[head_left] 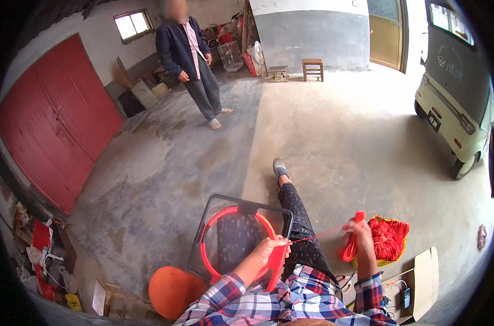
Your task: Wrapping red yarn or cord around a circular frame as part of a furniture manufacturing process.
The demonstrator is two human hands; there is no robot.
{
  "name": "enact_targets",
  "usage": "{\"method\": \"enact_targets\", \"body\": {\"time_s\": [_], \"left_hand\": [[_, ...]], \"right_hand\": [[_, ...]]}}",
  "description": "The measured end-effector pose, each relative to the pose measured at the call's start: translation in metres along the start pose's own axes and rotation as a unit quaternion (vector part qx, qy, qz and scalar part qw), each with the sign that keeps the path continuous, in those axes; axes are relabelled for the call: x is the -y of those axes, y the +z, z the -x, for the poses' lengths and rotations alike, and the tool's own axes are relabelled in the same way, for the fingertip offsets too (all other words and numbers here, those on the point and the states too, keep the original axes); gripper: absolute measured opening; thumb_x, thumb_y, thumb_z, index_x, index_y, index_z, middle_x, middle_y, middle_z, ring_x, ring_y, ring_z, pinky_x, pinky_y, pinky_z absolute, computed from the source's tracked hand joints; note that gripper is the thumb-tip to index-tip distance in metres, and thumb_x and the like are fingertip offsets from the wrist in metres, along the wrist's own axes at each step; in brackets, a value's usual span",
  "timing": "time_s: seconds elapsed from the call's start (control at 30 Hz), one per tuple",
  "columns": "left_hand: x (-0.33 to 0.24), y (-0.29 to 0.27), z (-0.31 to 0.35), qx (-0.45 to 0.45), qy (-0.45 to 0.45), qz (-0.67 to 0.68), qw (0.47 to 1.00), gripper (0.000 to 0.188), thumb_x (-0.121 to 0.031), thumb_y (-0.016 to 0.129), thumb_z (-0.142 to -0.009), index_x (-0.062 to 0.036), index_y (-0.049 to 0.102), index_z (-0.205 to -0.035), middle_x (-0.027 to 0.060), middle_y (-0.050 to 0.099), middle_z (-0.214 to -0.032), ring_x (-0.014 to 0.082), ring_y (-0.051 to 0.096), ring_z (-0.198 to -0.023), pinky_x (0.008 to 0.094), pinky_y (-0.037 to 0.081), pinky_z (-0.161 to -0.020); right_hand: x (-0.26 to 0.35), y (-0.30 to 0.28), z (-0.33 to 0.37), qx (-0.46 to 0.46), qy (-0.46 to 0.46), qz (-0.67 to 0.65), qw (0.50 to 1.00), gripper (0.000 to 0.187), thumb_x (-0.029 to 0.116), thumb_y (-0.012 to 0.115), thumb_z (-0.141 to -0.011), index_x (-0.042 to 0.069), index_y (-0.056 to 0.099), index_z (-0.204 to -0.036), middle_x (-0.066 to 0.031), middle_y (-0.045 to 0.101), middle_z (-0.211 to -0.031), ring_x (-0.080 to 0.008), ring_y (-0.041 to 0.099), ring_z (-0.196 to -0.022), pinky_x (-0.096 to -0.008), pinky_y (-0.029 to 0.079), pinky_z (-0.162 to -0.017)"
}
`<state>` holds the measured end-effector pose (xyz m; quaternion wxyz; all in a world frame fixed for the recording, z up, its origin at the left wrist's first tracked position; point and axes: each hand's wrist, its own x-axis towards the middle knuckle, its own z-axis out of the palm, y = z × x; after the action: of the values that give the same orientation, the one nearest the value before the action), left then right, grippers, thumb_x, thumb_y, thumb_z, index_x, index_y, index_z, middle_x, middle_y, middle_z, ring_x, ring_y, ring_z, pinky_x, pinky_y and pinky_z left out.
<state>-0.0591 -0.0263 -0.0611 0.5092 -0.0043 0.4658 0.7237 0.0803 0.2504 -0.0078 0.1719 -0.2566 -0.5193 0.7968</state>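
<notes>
A red ring point(202, 247), apparently wrapped in cord, is set within a black rectangular frame point(194, 237) resting at my lap. My left hand point(271, 249) grips the ring's right side near the frame's edge, fingers closed. From there a thin red cord point(315, 237) stretches tight to my right hand point(361, 234), raised to the right and slightly blurred. That hand is closed around a small bundle of red cord point(347, 251). Just beyond it sits a yellow-edged bag point(385, 263) heaped with red cord point(389, 237).
An orange round seat point(173, 292) is by my left side. An open cardboard box point(425, 282) with cables lies at lower right. Ahead, a person point(190, 60) stands on the concrete floor point(203, 152). Wooden stools point(313, 68) and a small vehicle point(454, 103) stand farther off.
</notes>
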Motion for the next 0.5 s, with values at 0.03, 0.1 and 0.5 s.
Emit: {"method": "enact_targets", "body": {"time_s": [0.03, 0.1, 0.5], "left_hand": [[-0.002, -0.001, 0.0, -0.003, -0.013, 0.009, 1.0, 0.019, -0.018, 0.06, -0.091, -0.0002, 0.061, -0.098, 0.0118, 0.065, -0.079, 0.0208, 0.064, -0.066, 0.0329, 0.053, -0.063], [0.0, -0.007, 0.0, 0.008, -0.023, 0.025, 0.999, 0.019, -0.018, 0.061, -0.09, -0.0004, 0.062, -0.097, 0.0123, 0.065, -0.08, 0.0219, 0.065, -0.066, 0.0335, 0.054, -0.064], [-0.003, 0.012, 0.015, 0.041, -0.026, 0.003, 0.999, 0.016, -0.016, 0.061, -0.091, -0.0011, 0.059, -0.096, 0.0126, 0.065, -0.079, 0.022, 0.066, -0.067, 0.0313, 0.054, -0.064]], "right_hand": [[0.002, -0.004, -0.001, -0.059, 0.012, -0.073, 0.996, 0.017, 0.016, 0.059, -0.085, 0.007, 0.052, -0.098, -0.0042, 0.058, -0.08, -0.0145, 0.056, -0.061, -0.0283, 0.047, -0.05], [-0.005, -0.008, -0.003, -0.129, 0.015, -0.163, 0.978, 0.025, 0.02, 0.06, -0.086, 0.007, 0.052, -0.105, -0.0045, 0.057, -0.088, -0.0158, 0.057, -0.07, -0.03, 0.051, -0.058], [-0.049, 0.093, -0.004, 0.349, -0.092, 0.416, 0.835, 0.065, 0.008, 0.066, -0.079, 0.003, 0.042, -0.139, -0.0089, 0.064, -0.106, -0.0185, 0.061, -0.098, -0.0341, 0.048, -0.086]]}}
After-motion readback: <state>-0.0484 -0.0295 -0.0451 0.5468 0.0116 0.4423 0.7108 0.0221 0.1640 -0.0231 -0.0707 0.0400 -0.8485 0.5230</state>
